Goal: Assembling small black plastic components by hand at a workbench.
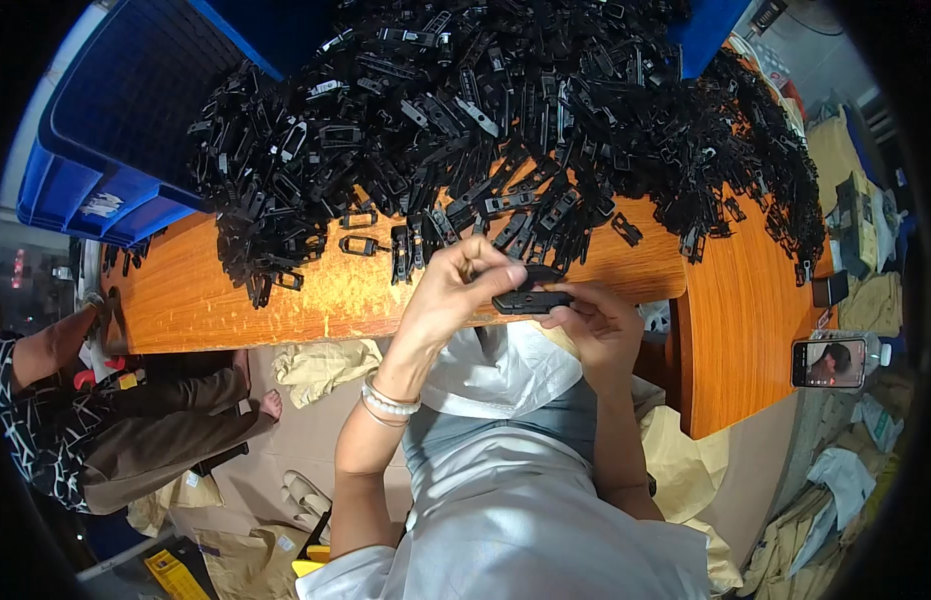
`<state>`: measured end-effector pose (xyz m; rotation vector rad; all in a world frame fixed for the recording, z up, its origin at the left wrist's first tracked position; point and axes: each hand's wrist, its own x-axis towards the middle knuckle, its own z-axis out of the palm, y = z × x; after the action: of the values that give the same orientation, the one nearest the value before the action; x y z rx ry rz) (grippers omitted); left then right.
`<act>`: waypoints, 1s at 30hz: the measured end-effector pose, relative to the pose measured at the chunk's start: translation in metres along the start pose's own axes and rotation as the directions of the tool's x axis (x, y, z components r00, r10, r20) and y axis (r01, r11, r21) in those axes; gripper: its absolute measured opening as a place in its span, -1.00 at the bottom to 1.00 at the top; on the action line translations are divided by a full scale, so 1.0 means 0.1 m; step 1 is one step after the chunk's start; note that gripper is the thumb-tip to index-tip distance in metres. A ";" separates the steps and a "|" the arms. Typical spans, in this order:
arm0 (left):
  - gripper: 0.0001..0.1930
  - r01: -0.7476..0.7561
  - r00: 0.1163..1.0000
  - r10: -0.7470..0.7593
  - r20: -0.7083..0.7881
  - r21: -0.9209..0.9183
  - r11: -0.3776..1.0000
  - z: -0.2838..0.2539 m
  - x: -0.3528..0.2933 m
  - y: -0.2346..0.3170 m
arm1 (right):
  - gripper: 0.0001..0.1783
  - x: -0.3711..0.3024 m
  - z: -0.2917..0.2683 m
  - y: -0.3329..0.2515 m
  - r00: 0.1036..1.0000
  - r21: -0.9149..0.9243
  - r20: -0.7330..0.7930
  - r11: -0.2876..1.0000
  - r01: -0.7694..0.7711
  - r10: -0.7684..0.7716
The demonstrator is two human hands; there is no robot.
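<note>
Over the table's near edge, my left hand [466, 282] and my right hand [601, 328] meet at black plastic pieces. My right thumb and fingers pinch the right end of a long, narrow black plastic part [531, 303], level in the air. Just above it, a second dark piece [542, 274] sits between the hands, and my left fingers close on its left end. Whether the two pieces are joined, I cannot tell. Beyond my hands, a large heap of similar black plastic parts [386, 150] covers the back of the table, with several loose ones near its front.
The brown wooden table [356, 318] has a worn front edge and a side wing [736, 340] at right. A blue crate [116, 190] stands at far left. Beside the wing is a phone [829, 364]. Another person's legs [176, 420] are at left. Brown bags [686, 450] lie below.
</note>
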<state>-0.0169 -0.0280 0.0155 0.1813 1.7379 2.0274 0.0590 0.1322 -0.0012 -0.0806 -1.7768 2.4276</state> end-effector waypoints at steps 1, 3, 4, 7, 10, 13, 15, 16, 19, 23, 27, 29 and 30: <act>-0.90 0.043 0.999 -0.046 0.018 0.140 0.989 -0.05 -0.01 -0.01 | -0.75 -0.01 0.01 0.02 0.996 -0.085 -0.045 0.993 0.076 -0.080; -0.84 0.012 1.000 -0.014 0.008 0.182 0.983 -0.01 -0.09 0.00 | -0.77 -0.02 0.02 0.02 0.983 -0.174 -0.082 0.974 0.148 -0.164; -0.78 -0.018 1.000 0.019 0.001 0.225 0.974 0.01 -0.12 0.00 | -0.77 -0.03 0.02 0.00 0.985 -0.185 -0.089 0.974 0.130 -0.148; -0.62 -0.098 0.993 0.070 0.094 0.338 0.936 -0.04 -0.22 0.04 | -0.76 -0.04 0.01 0.02 0.983 -0.218 -0.105 0.968 0.124 -0.150; -0.51 -0.185 0.981 0.147 0.123 0.412 0.892 0.03 -0.30 0.10 | -0.75 -0.04 0.00 0.02 0.981 -0.260 -0.096 0.956 0.137 -0.167; -0.52 -0.103 0.994 0.063 0.092 0.527 0.843 0.09 -0.33 0.21 | -0.74 -0.04 0.01 0.03 0.982 -0.282 -0.046 0.945 0.165 -0.185; -0.54 -0.191 0.982 0.152 0.116 0.538 0.821 0.10 -0.34 0.15 | -0.75 -0.05 0.01 0.04 0.979 -0.284 -0.012 0.940 0.191 -0.203; -0.55 -0.276 0.961 0.238 0.142 0.547 0.790 0.10 -0.35 0.13 | -0.73 -0.05 0.01 0.04 0.978 -0.293 0.006 0.935 0.200 -0.207; -0.57 -0.359 0.931 0.328 0.163 0.575 0.735 0.06 -0.38 0.12 | -0.68 0.01 0.10 -0.11 0.957 -0.435 0.041 0.857 0.276 -0.287; -0.59 -0.291 0.956 0.244 0.160 0.578 0.763 0.04 -0.41 0.18 | -0.59 0.04 0.06 -0.11 0.985 -0.407 0.129 0.899 0.160 -0.116; -0.61 -0.329 0.944 0.259 0.205 0.536 0.777 0.01 -0.41 0.06 | -0.57 0.03 -0.01 0.00 0.960 -0.427 0.153 0.861 0.277 -0.233; -0.62 -0.297 0.954 0.225 0.198 0.517 0.803 -0.01 -0.43 0.03 | -0.60 0.02 0.01 -0.02 0.978 -0.374 0.124 0.905 0.204 -0.169; -0.63 -0.252 0.966 0.193 0.174 0.453 0.855 -0.04 -0.45 -0.02 | -0.60 0.03 0.04 -0.04 0.977 -0.369 0.130 0.907 0.204 -0.167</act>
<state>0.0222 -0.0501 0.0217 0.6791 2.1861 1.6517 0.0560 0.1299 0.0037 0.1638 -2.1666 1.9590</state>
